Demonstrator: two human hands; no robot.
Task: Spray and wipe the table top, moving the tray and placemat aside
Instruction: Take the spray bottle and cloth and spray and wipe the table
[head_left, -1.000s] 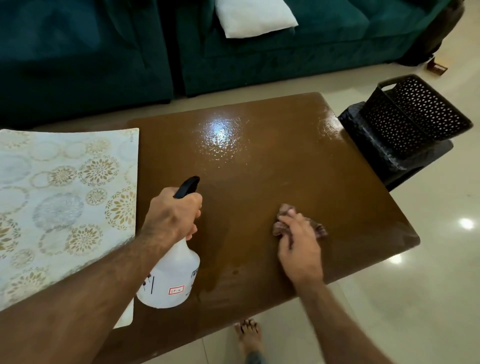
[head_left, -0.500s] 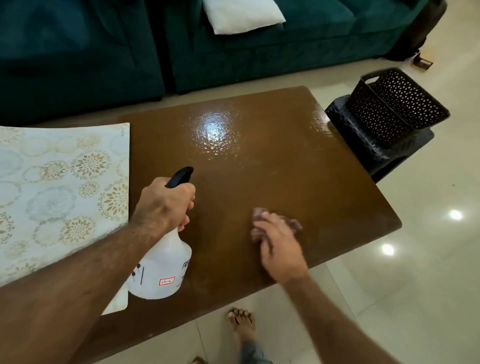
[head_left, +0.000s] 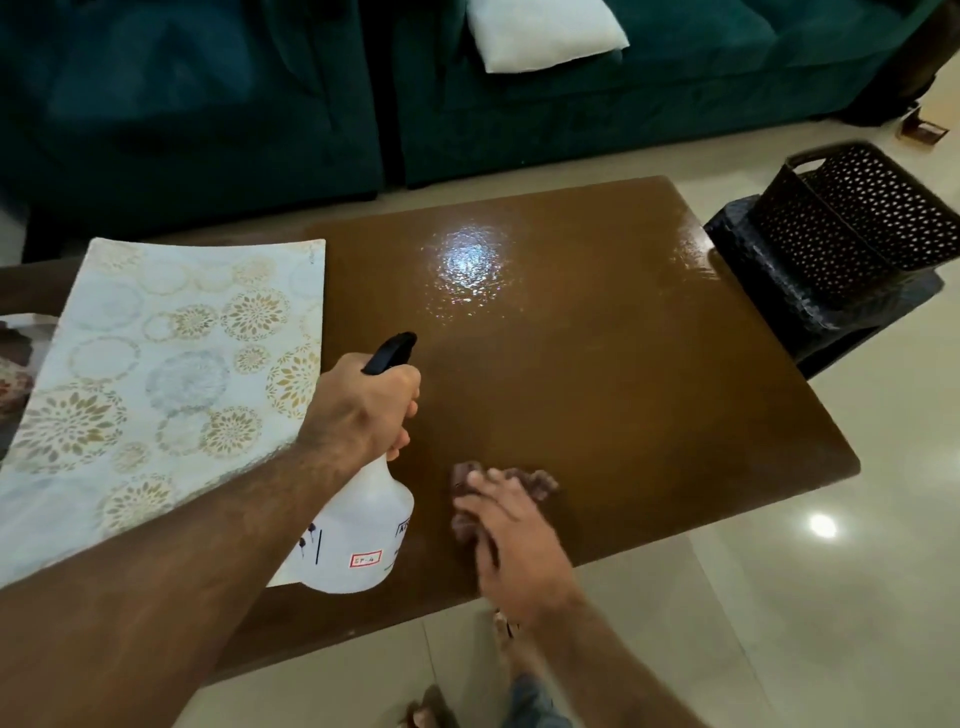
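The brown table top (head_left: 597, 374) shines wet around a bright glare patch. My left hand (head_left: 363, 410) grips the neck of a white spray bottle (head_left: 358, 540) with a black trigger head, held over the table's near left part. My right hand (head_left: 514, 540) presses flat on a brownish cloth (head_left: 524, 483) near the front edge, just right of the bottle; the hand is motion-blurred. A pale placemat (head_left: 166, 374) with gold and blue floral circles covers the table's left end.
A black perforated basket (head_left: 862, 228) sits on a dark stool (head_left: 789, 301) at the table's right end. A teal sofa (head_left: 260, 88) with a white cushion (head_left: 540, 34) stands behind. My bare feet (head_left: 431, 706) show on the tiled floor below the front edge.
My right hand has slid the cloth leftward along the front edge, closer to the bottle. My left hand keeps hold of the bottle in about the same place.
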